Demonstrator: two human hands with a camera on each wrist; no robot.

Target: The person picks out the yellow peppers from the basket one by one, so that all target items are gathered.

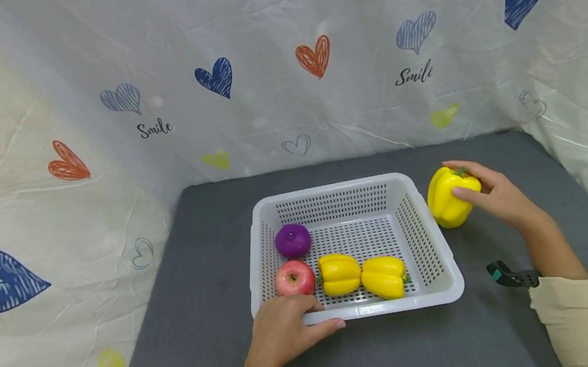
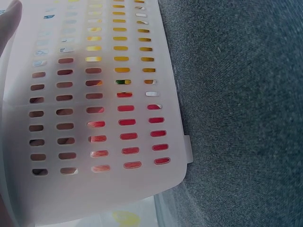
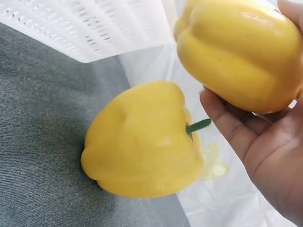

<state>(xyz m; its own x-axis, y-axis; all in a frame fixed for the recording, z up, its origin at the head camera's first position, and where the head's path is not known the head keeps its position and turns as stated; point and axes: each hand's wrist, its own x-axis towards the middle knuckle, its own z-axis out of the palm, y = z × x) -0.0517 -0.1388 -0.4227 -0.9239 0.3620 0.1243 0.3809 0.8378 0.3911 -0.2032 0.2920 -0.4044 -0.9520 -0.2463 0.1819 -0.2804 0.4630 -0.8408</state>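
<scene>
Smoothly lobed pepper (image 3: 241, 54) in fingers (image 3: 232, 126)

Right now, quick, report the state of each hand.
Left hand: closed, gripping the white perforated basket at its near rim.
Right hand: closed, holding a yellow bell pepper.

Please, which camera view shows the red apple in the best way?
The head view: it shows the apple almost whole, inside the basket, just beyond the left hand. The left wrist view shows only red patches of it through the basket's slots. The right wrist view does not show it.
</scene>
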